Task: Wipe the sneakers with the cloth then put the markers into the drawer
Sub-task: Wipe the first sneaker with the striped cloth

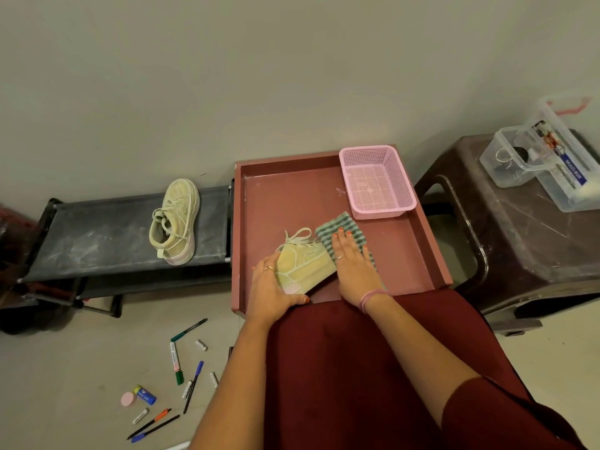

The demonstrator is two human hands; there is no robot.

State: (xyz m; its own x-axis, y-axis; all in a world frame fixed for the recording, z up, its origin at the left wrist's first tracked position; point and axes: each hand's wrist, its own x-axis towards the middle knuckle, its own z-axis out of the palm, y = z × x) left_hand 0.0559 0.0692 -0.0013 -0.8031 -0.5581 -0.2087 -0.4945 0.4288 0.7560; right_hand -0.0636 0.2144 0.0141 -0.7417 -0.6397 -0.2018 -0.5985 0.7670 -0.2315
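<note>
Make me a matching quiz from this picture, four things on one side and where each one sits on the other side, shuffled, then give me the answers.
Things:
1. second sneaker
2. pink basket
3. markers
4. striped cloth

Places:
A. scattered on the floor
B. under the right hand
C. on the black rack
D. far right corner of the drawer

Pairs: 1-C, 2-D, 3-A, 4-B

Clear plastic box [566, 164] at two o'clock: blue label strip reads "MULTI-BOX" (white capitals, running lengthwise). Print on the markers [175, 362] too small to read.
</note>
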